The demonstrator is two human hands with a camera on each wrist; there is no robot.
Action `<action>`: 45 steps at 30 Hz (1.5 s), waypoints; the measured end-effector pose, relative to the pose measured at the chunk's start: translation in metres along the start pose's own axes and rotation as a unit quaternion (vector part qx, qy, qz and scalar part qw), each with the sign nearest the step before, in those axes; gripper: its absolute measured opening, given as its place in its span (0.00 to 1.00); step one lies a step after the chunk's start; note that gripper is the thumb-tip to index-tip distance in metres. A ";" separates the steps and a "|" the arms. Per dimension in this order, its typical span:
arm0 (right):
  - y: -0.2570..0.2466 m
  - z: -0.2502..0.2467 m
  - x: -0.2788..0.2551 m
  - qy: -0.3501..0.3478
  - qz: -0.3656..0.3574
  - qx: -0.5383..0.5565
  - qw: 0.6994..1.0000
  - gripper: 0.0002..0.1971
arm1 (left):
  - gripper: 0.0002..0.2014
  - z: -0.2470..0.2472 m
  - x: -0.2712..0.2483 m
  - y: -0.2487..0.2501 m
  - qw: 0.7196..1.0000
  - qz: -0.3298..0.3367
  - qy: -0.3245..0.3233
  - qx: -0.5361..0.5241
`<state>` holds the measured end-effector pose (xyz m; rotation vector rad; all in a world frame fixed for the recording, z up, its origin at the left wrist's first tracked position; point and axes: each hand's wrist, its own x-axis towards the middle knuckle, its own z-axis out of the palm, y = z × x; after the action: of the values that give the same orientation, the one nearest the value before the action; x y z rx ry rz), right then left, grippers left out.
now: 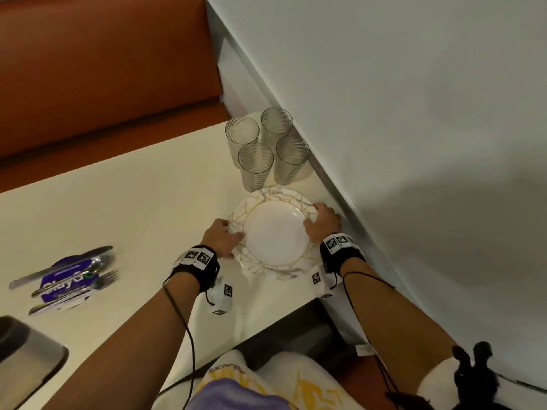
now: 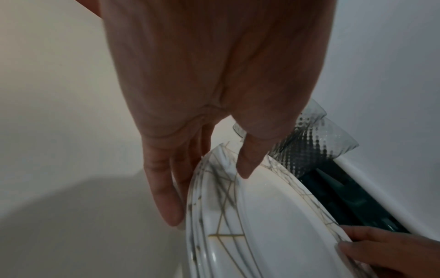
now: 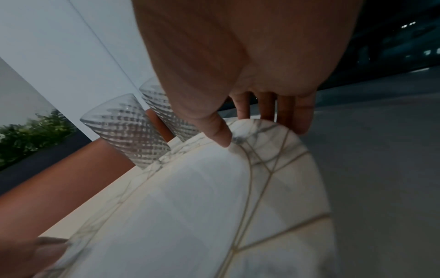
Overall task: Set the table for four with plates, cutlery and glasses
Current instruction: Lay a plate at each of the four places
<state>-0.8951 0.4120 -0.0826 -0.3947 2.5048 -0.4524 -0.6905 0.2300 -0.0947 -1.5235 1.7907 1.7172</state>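
Note:
A stack of white plates (image 1: 276,232) with gold lines and grey marbling sits near the table's right edge. My left hand (image 1: 223,236) holds its left rim, thumb on top (image 2: 247,163) and fingers (image 2: 166,197) down the outside of the plates' edges (image 2: 214,216). My right hand (image 1: 321,221) grips the right rim (image 3: 273,150), thumb on top and fingers curled behind. Several ribbed clear glasses (image 1: 268,146) stand just beyond the plates. Cutlery (image 1: 68,276), a knife, spoon and forks, lies at the left.
A white wall (image 1: 414,113) runs close along the right of the cream table (image 1: 148,187). An orange bench seat (image 1: 103,69) lies behind the table. A purple disc (image 1: 63,281) sits under the cutlery. A dark grey object (image 1: 26,356) is at the near left corner.

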 end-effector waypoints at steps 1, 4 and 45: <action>0.001 0.002 0.001 -0.003 0.000 0.017 1.000 0.28 | 0.31 -0.001 0.001 -0.003 1.000 -0.005 -0.002 0.000; -0.003 0.005 -0.002 0.001 0.005 0.070 0.998 0.27 | 0.26 -0.003 0.002 -0.009 1.000 -0.005 -0.011 -0.011; -0.320 0.146 -0.117 -0.059 -0.133 0.330 0.933 0.20 | 0.29 -0.322 -0.181 -0.263 0.703 0.031 0.384 -0.598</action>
<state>-0.6599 0.1335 -0.0150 -0.4665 2.0271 -1.2838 -0.2586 0.1113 -0.0241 -3.0312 0.6615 2.7547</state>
